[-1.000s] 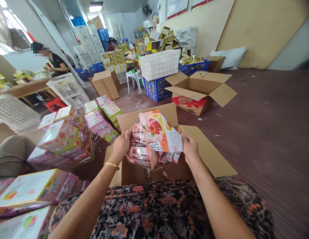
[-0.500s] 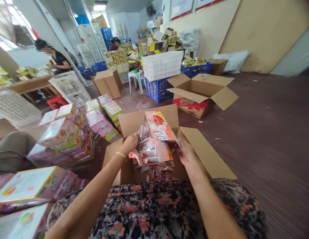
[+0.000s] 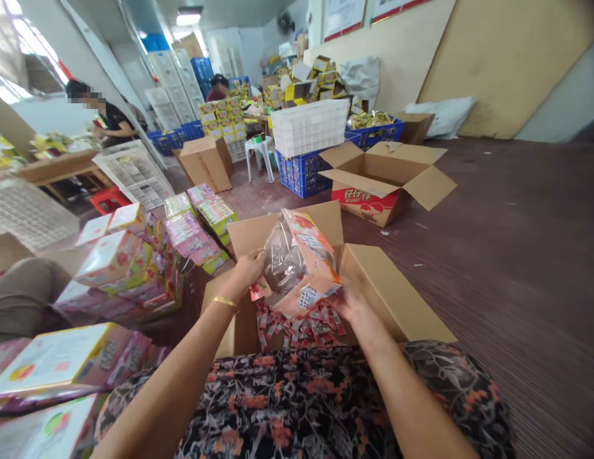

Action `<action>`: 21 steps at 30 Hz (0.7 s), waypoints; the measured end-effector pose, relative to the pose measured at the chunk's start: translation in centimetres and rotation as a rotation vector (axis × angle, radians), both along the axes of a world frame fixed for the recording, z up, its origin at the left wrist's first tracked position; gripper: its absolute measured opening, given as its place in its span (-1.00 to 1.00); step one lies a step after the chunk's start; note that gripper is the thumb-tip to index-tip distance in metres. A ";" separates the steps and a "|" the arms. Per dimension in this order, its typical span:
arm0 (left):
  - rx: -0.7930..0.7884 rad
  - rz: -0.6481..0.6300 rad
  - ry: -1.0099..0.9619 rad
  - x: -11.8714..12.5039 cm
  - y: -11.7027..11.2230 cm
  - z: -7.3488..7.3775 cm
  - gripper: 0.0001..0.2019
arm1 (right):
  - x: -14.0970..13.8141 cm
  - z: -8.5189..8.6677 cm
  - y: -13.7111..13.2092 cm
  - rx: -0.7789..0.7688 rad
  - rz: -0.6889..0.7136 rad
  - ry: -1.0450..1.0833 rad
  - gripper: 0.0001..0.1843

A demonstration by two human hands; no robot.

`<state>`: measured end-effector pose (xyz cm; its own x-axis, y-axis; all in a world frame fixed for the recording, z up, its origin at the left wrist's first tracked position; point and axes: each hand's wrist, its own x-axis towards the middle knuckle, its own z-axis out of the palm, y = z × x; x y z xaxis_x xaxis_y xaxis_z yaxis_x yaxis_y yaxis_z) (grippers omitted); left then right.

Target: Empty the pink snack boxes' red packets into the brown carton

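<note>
Over an open cardboard carton [image 3: 385, 287] between my knees, I hold a tilted orange printed box [image 3: 316, 245] with a clear plastic side. My left hand [image 3: 251, 268] is closed at the plastic's left edge, its fingertips partly hidden. Under the box's lower right corner, my right hand [image 3: 347, 303] grips it, with some fingers behind the cardboard. Small pink sachets [image 3: 297, 328] lie loose in the carton below. A piece of pink-red packaging [image 3: 261, 290] shows just under my left hand.
Wrapped printed boxes [image 3: 110, 258] are stacked on the left, with more [image 3: 52, 363] by my left knee. A larger open carton [image 3: 366, 204] stands ahead right, near a blue crate [image 3: 299, 172] and a white stool [image 3: 259, 153]. A person [image 3: 115, 121] works at a table behind.
The orange box has tipped and turned, bringing its printed end toward me. Sachets seen behind its plastic no longer show there; more are visible in the carton. Both hands keep hold.
</note>
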<state>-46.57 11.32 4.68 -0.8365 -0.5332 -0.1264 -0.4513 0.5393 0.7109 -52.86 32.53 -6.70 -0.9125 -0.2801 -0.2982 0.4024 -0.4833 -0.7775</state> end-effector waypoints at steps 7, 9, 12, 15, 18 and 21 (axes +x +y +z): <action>0.648 0.109 0.164 1.7 0.5 -2.1 -0.55 | 0.8 0.6 -0.4 -0.139 0.061 -0.035 -0.69; 0.922 0.221 0.137 2.3 -0.1 -3.0 -0.57 | 1.0 1.3 -0.2 -0.155 0.078 0.033 -0.57; 1.187 0.278 0.010 3.5 -1.1 -3.7 -0.67 | 1.5 2.3 -0.1 0.034 0.092 0.250 -0.32; 1.345 0.234 -0.094 4.5 -1.1 -3.8 -0.70 | 2.5 2.6 -0.6 0.460 -0.066 0.637 -0.15; 1.364 0.272 -0.090 4.6 0.4 -3.8 -0.72 | 3.6 2.1 -1.5 0.786 -0.296 0.991 -0.08; 1.368 0.287 -0.101 4.3 1.4 -3.7 -0.75 | 3.5 1.7 -1.5 0.894 -0.368 1.027 -0.22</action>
<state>-42.23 12.74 0.96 -0.6768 -0.0888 -0.7308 -0.5067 -0.6639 0.5499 -49.31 31.06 -5.00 -0.8077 -0.0539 0.5872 -0.5622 0.3709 -0.7392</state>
